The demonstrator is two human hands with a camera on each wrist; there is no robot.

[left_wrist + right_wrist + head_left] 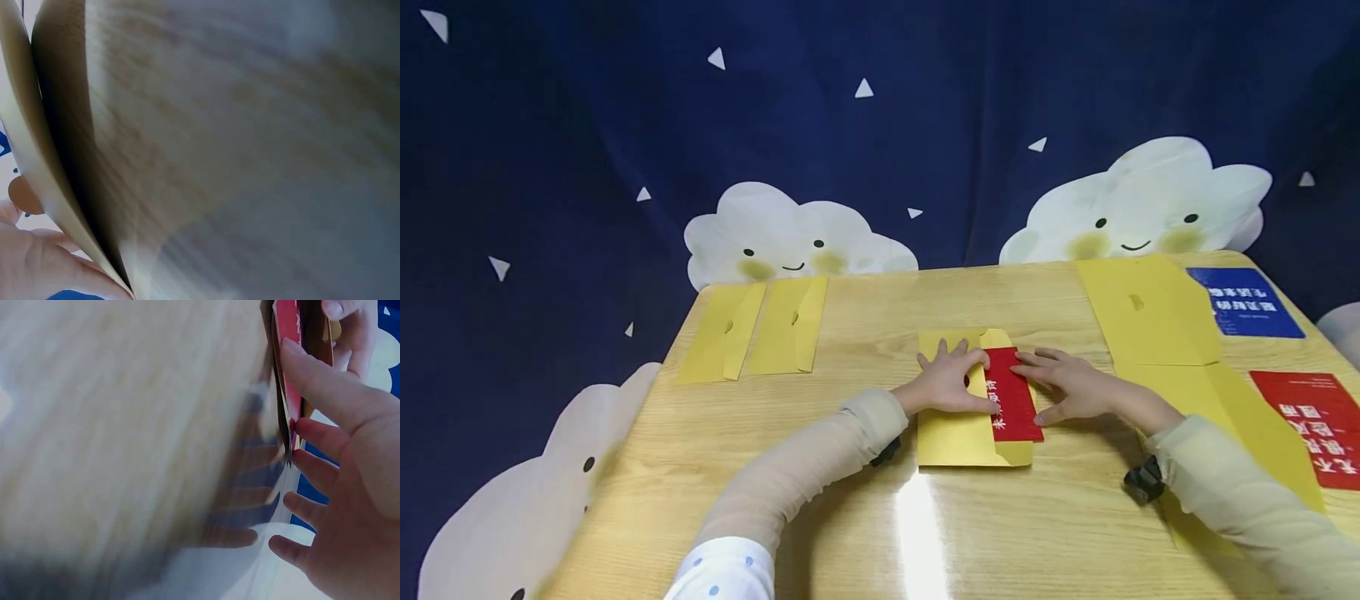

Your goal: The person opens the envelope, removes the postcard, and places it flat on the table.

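Observation:
A yellow envelope [951, 442] lies on the table with its flap side to the right. A red card [1018, 404] with white lettering sits partly inside it, its right portion showing at the opening. My left hand [951, 379] rests on the envelope with fingers spread, thumb and index finger right at the opening beside the card. From the right, my right hand [1075, 387] touches the card's outer edge with extended fingers, the thumb near the lower corner. In the right wrist view, the right hand's [350, 450] thumb and index finger meet the red card [289, 375] at its edge.
Two yellow envelopes [788, 325] lie side by side at the back left. At the right are two larger opened yellow envelopes [1150, 317], a blue card [1251, 304] partly under one, and another red card [1311, 425]. A dark blue curtain [925, 108] hangs behind the wooden table [850, 517].

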